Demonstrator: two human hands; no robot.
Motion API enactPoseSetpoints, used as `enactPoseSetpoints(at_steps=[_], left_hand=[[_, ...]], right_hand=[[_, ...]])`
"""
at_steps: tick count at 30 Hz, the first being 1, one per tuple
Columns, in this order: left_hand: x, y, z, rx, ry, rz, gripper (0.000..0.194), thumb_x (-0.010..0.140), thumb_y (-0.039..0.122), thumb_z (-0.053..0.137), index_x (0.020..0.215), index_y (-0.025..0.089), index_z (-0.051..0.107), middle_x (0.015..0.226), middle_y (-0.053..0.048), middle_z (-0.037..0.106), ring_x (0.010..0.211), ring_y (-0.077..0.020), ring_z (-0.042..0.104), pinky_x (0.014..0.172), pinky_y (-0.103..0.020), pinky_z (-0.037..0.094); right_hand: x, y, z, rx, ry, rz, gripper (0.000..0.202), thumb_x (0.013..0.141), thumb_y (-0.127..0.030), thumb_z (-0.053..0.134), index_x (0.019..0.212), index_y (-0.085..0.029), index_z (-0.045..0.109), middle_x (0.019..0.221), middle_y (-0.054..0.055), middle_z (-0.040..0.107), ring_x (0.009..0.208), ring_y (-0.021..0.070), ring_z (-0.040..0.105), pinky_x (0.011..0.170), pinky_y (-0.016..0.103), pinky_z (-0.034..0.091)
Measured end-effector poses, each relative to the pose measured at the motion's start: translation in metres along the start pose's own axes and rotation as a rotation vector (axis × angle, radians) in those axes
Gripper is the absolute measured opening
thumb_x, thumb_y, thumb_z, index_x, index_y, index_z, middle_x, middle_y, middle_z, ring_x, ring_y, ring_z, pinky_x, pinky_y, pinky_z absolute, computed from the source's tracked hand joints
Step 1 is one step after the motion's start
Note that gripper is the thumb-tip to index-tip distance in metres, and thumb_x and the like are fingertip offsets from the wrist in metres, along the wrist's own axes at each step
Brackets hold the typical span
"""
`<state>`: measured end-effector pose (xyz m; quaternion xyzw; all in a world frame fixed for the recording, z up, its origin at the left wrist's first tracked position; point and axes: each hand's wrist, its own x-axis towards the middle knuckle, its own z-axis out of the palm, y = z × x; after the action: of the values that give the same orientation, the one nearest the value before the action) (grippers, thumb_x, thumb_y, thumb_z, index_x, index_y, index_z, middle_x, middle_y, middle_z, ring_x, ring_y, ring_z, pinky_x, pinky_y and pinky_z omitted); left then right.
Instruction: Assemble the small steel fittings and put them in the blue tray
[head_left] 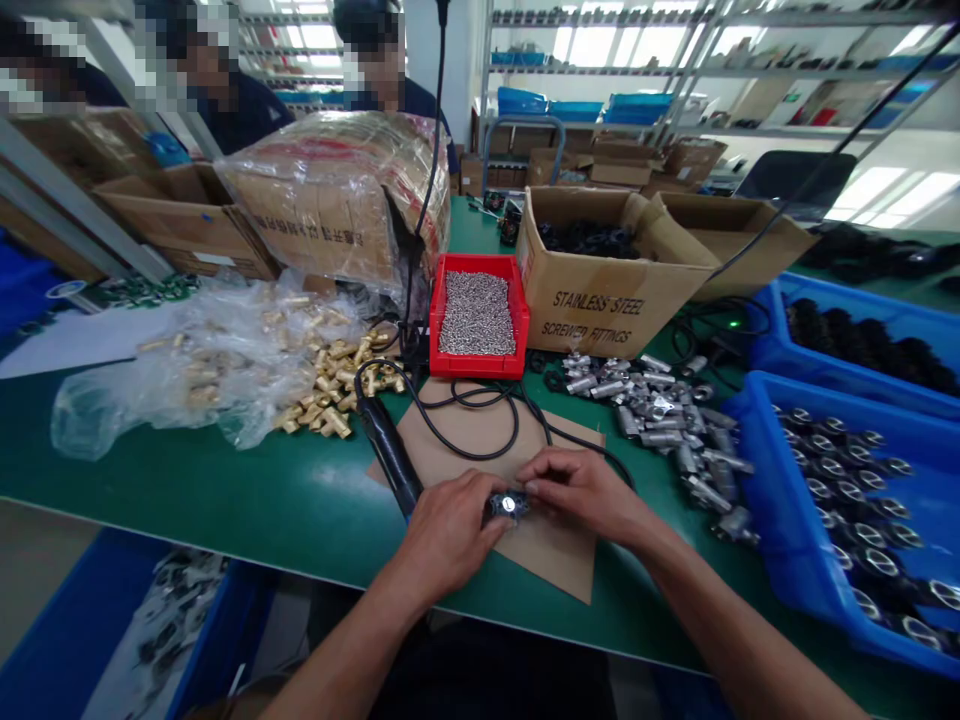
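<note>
A small dark part (508,504) with a round white mark on top is held above a cardboard sheet (562,560). My left hand (454,525) grips it from the left between thumb and fingers. From the right, my right hand (581,488) has its thumb and fingertips pinched together at the part's right end; whatever is between them is too small to make out. A black corded tool (388,450) lies just left of my left hand, partly on the cardboard. Its black cable loops behind both hands.
A red bin (478,368) of small metal pieces stands behind the cardboard. Brass fittings (326,395) lie left, steel fittings (671,415) right. Blue trays (780,500) of black parts stand at the right. A fittings box (600,300) is behind. People (386,85) are across the table.
</note>
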<state>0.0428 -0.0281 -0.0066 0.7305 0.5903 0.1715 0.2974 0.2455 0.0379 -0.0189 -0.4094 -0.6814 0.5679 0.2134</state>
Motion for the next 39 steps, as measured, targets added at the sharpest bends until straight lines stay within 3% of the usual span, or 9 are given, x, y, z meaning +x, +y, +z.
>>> enactPoseSetpoints(at_steps=[5, 8, 12, 24, 27, 30, 32, 35, 39], left_hand=[[0.001, 0.000, 0.000, -0.007, -0.015, 0.001, 0.022, 0.084, 0.026, 0.065, 0.105, 0.028, 0.060, 0.099, 0.002, 0.066, 0.088, -0.0185, 0.062, 0.074, -0.027, 0.042], [0.000, 0.000, -0.001, -0.006, -0.011, 0.008, 0.022, 0.083, 0.025, 0.066, 0.105, 0.028, 0.060, 0.099, 0.002, 0.066, 0.088, -0.0183, 0.061, 0.074, -0.027, 0.042], [0.000, 0.000, -0.001, 0.009, -0.008, 0.011, 0.022, 0.083, 0.025, 0.066, 0.104, 0.028, 0.059, 0.098, 0.002, 0.065, 0.087, -0.0179, 0.061, 0.072, -0.027, 0.041], [0.000, 0.000, -0.002, 0.031, -0.013, 0.000, 0.021, 0.083, 0.027, 0.066, 0.103, 0.028, 0.060, 0.096, 0.002, 0.065, 0.086, -0.0188, 0.061, 0.071, -0.028, 0.041], [-0.001, -0.001, -0.002, 0.012, -0.016, 0.001, 0.022, 0.083, 0.027, 0.065, 0.105, 0.028, 0.060, 0.098, 0.001, 0.066, 0.089, -0.0192, 0.062, 0.074, -0.028, 0.042], [-0.001, -0.001, -0.002, -0.001, -0.022, 0.001, 0.024, 0.083, 0.026, 0.065, 0.106, 0.027, 0.061, 0.102, 0.001, 0.067, 0.091, -0.0193, 0.062, 0.076, -0.029, 0.043], [0.000, 0.000, -0.001, -0.006, -0.023, -0.005, 0.024, 0.083, 0.026, 0.066, 0.106, 0.027, 0.061, 0.102, 0.001, 0.067, 0.091, -0.0192, 0.062, 0.075, -0.028, 0.043], [0.000, 0.001, -0.001, -0.011, -0.023, -0.015, 0.025, 0.082, 0.025, 0.067, 0.106, 0.027, 0.061, 0.101, 0.001, 0.067, 0.091, -0.0191, 0.062, 0.075, -0.027, 0.043], [0.001, 0.003, -0.003, -0.021, -0.029, -0.026, 0.025, 0.081, 0.025, 0.067, 0.106, 0.026, 0.062, 0.099, 0.000, 0.067, 0.091, -0.0191, 0.062, 0.075, -0.027, 0.044]], right_hand=[[-0.006, 0.006, 0.007, 0.008, -0.039, -0.139, 0.012, 0.082, -0.027, 0.067, 0.085, -0.019, 0.076, 0.087, 0.005, 0.066, 0.086, 0.0169, 0.062, 0.082, 0.030, 0.047], [-0.004, 0.006, 0.013, 0.106, -0.056, 0.007, 0.012, 0.079, -0.027, 0.068, 0.082, -0.017, 0.073, 0.078, 0.003, 0.064, 0.070, 0.0126, 0.058, 0.067, 0.026, 0.047], [-0.001, 0.003, 0.024, 0.357, -0.009, 0.251, 0.018, 0.071, -0.027, 0.070, 0.083, -0.018, 0.060, 0.061, -0.006, 0.054, 0.048, 0.0067, 0.043, 0.043, 0.018, 0.036], [0.001, 0.003, 0.016, 0.424, -0.121, 0.358, 0.036, 0.063, -0.031, 0.078, 0.086, -0.018, 0.055, 0.068, -0.003, 0.059, 0.056, 0.0093, 0.053, 0.050, 0.022, 0.047], [0.018, -0.008, -0.005, 0.208, -0.160, 0.223, 0.033, 0.067, -0.029, 0.075, 0.093, -0.017, 0.057, 0.080, 0.001, 0.064, 0.067, 0.0131, 0.059, 0.061, 0.028, 0.051], [0.060, -0.031, -0.026, -0.293, 0.097, -0.062, 0.018, 0.078, -0.022, 0.065, 0.095, -0.016, 0.064, 0.090, 0.006, 0.068, 0.081, 0.0170, 0.063, 0.075, 0.031, 0.050], [0.098, -0.050, -0.032, -0.652, 0.277, -0.223, 0.020, 0.084, -0.018, 0.058, 0.102, -0.016, 0.066, 0.103, 0.008, 0.069, 0.097, 0.0207, 0.062, 0.088, 0.034, 0.047], [0.153, -0.071, -0.031, -1.084, 0.324, -0.228, 0.033, 0.090, -0.016, 0.048, 0.120, -0.016, 0.061, 0.122, 0.014, 0.063, 0.117, 0.0260, 0.054, 0.095, 0.036, 0.044], [0.201, -0.083, -0.027, -1.212, 0.289, -0.120, 0.029, 0.088, -0.013, 0.049, 0.108, -0.008, 0.069, 0.113, 0.022, 0.067, 0.108, 0.0314, 0.061, 0.089, 0.040, 0.048]])
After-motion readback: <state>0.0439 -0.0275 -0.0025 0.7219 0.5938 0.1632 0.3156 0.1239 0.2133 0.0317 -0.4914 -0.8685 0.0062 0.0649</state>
